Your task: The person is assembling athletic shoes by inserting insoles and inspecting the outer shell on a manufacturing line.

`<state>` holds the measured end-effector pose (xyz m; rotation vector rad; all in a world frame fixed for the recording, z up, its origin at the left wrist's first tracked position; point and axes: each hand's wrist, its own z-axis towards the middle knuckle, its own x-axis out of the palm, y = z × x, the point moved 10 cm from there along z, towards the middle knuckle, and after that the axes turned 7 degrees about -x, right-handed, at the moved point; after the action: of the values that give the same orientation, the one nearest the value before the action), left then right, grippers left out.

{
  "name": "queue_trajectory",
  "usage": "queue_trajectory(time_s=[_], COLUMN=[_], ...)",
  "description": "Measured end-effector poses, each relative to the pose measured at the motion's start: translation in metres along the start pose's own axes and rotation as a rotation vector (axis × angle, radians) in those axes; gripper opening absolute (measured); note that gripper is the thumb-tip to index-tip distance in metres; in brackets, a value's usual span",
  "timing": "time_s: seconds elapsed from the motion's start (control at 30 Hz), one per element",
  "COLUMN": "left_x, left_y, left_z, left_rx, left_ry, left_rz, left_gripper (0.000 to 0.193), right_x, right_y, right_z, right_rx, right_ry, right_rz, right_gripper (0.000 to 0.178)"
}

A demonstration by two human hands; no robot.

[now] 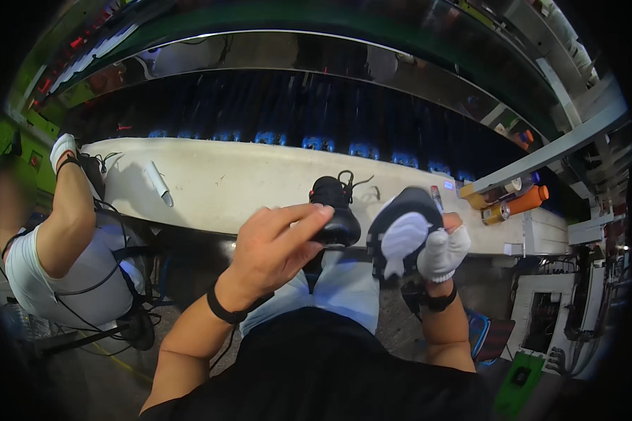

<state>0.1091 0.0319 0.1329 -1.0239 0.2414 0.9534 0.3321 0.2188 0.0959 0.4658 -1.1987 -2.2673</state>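
Observation:
My left hand is bare, its fingers stretched out to the right with nothing visible in them. Its fingertips overlap the left side of a black lace-up shoe at the front edge of the white bench; whether they touch it I cannot tell. The shoe's dark laces stick up at the back. In a white glove with bare fingertips, my right hand is closed on the right side of a shoe sole, dark with a wavy white patch, raised over the bench edge. Some of the right fingers are hidden behind it.
The long white bench has a white tube on its left part. Orange-capped bottles and a can stand at right, under a slanting metal bar. A co-worker sits at left, one gloved hand by a dark shoe.

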Motion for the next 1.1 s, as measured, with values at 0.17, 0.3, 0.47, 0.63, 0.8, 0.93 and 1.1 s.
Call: queue_trajectory(time_s=[0.17, 0.3, 0.47, 0.63, 0.8, 0.93, 1.1], left_x=[0.003, -0.002, 0.007, 0.008, 0.009, 0.012, 0.007], left_y=[0.011, -0.009, -0.004, -0.001, -0.001, 0.005, 0.025], left_z=[-0.017, -0.012, -0.017, -0.016, -0.015, -0.015, -0.026], left_rx=[-0.139, -0.067, -0.083, -0.089, -0.099, -0.163, -0.313], left_ry=[-0.171, -0.063, -0.092, -0.101, -0.118, -0.1, -0.114], left_rz=[-0.305, -0.315, -0.221, -0.215, -0.249, -0.258, -0.435], left_gripper=[0.031, 0.03, 0.041, 0.042, 0.043, 0.042, 0.04], right_x=[0.049, 0.081, 0.081, 0.083, 0.077, 0.078, 0.097], right_y=[0.016, 0.01, 0.007, 0.009, 0.013, 0.003, -0.008], right_z=[-0.024, -0.032, -0.032, -0.027, -0.029, -0.029, -0.03], right_rx=[-0.082, -0.217, -0.236, -0.292, -0.341, -0.285, -0.325], right_ry=[0.09, 0.104, 0.117, 0.164, 0.119, 0.102, 0.137], right_rz=[0.182, 0.088, -0.051, -0.166, -0.198, -0.155, -0.206], right_gripper=[0.044, 0.039, 0.039, 0.04, 0.039, 0.039, 0.04])
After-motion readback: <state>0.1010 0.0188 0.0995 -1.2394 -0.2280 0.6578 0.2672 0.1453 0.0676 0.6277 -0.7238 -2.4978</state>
